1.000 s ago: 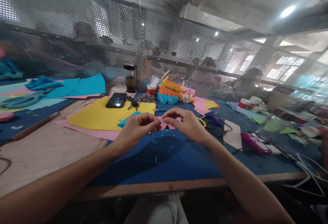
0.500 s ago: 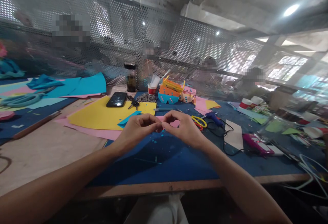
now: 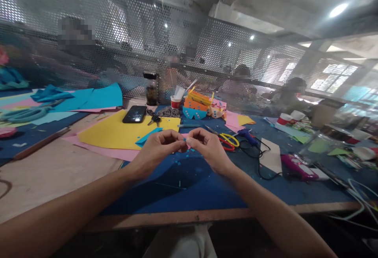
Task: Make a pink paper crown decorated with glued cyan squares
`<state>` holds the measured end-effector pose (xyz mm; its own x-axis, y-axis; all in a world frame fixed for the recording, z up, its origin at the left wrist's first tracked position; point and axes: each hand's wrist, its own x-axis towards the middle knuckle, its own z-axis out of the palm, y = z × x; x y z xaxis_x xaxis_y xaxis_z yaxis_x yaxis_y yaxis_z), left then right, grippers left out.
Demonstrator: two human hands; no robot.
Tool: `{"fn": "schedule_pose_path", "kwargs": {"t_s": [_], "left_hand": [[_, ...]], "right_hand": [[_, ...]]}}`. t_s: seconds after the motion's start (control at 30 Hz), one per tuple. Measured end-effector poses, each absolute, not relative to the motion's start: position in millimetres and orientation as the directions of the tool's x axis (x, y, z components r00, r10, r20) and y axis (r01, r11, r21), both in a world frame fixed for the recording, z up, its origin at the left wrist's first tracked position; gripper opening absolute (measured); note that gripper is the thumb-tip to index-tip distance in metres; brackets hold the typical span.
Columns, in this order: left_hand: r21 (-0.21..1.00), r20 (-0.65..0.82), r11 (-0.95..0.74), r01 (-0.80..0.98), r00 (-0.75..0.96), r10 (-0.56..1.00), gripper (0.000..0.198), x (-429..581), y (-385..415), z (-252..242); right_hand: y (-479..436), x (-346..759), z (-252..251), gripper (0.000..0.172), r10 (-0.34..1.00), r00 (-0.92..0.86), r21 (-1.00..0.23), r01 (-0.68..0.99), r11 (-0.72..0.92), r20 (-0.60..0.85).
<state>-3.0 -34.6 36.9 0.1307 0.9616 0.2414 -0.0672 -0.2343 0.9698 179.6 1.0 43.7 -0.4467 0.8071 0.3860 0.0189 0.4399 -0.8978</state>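
"Right hand (image 3: 208,150) has slid toward the left hand (image 3: 161,148) since a second ago, baring the red-and-yellow scissors (image 3: 228,140)."

"And the fingers (image 3: 178,145)?"

"Pinched together at the tips on each hand; whether on anything, I can't tell."

"Where's the pink paper (image 3: 184,135)?"

"Just behind those tips, partly hidden, well back from the front edge of the bench (image 3: 189,201). Small blue scraps (image 3: 178,163) lie nearer that edge."

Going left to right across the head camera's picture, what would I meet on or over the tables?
Teal-handled scissors → dark phone → left hand → right hand → blue glue gun → pale card → magenta device.
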Motion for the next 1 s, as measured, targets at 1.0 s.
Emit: {"fn": "schedule_pose_path", "kwargs": {"t_s": [1.0], "left_hand": [[0.968,0.251,-0.252,-0.019,0.171,0.953,0.020,-0.7,-35.1,33.2]], "right_hand": [[-1.4,177.8,41.1,0.020,0.826,-0.433,-0.881,0.132,0.455,0.361]]}}
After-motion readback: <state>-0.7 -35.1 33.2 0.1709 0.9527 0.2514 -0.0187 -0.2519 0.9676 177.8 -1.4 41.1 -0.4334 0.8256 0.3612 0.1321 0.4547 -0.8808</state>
